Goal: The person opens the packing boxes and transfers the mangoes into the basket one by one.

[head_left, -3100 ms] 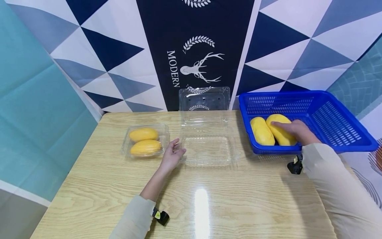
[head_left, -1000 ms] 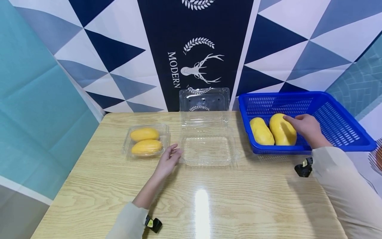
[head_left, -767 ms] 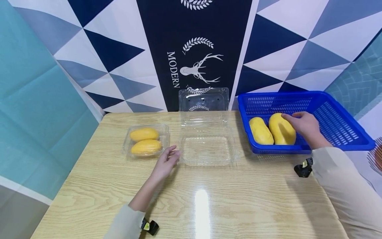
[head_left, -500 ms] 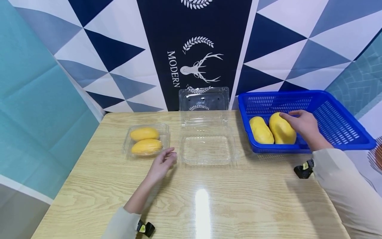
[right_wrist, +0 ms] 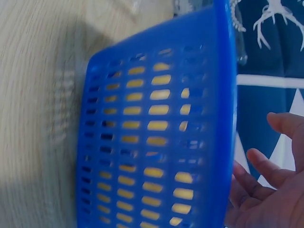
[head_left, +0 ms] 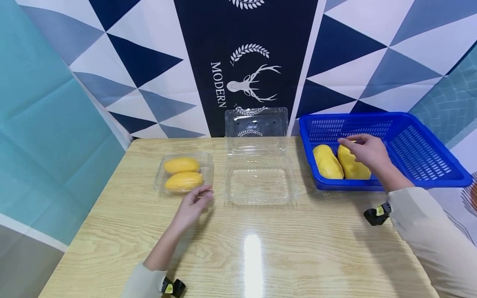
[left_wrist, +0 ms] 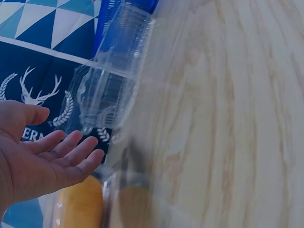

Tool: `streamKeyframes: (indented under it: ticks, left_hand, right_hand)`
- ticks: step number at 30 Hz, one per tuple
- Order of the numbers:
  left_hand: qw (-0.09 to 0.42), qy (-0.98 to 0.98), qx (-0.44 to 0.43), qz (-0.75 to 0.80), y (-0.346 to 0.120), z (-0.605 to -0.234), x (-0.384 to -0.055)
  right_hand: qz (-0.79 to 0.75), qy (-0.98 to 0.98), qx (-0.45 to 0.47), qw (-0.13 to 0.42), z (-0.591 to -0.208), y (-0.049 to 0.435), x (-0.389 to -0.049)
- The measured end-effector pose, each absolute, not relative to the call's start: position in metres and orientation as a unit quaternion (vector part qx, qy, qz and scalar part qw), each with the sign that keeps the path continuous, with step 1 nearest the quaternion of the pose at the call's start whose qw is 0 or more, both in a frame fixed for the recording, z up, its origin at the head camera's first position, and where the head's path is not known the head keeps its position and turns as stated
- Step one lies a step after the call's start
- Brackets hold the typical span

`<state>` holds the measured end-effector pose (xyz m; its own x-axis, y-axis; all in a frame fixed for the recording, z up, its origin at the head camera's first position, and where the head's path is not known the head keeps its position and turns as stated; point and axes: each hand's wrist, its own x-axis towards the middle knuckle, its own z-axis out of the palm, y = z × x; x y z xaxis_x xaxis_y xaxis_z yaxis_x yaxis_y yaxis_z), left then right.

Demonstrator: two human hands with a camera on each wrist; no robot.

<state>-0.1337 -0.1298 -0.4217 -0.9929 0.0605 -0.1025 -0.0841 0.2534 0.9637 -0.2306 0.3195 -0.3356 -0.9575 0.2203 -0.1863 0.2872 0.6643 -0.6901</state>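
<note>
My left hand hovers over the table beside a small clear plastic box, fingers loose and holding nothing. Inside that box lie two yellow mangoes. In the left wrist view the left hand shows an upturned palm with spread fingers. Over the blue basket, my right hand hangs with relaxed fingers and nothing between them. Under it, partly hidden, is a large yellow mango; a second large mango lies to its left. The right wrist view has the right hand past the basket rim.
A hinged clear plastic container stands with its lid raised against the patterned cloth, between box and basket. The basket is at the right rear of the wooden table. Black wrist cameras sit on both sleeves.
My left hand has drawn away from the open container, leftward toward the small box. My right hand has let go of the large mango, moved right, then back left and up above it.
</note>
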Motion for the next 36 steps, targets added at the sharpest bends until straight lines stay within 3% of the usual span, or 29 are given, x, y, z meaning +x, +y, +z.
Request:
streamKeyframes:
  ticks: [22, 36]
  left_hand:
    - [0.047, 0.781, -0.018, 0.622, -0.201, -0.395, -0.119]
    - [-0.014, 0.754, -0.048, 0.655, -0.238, -0.384, -0.114]
  right_hand:
    - [-0.403, 0.913, 0.026, 0.057, -0.318, 0.277, -0.223]
    - [-0.41, 0.909, 0.011, 0.072, -0.311, 0.258, -0.221]
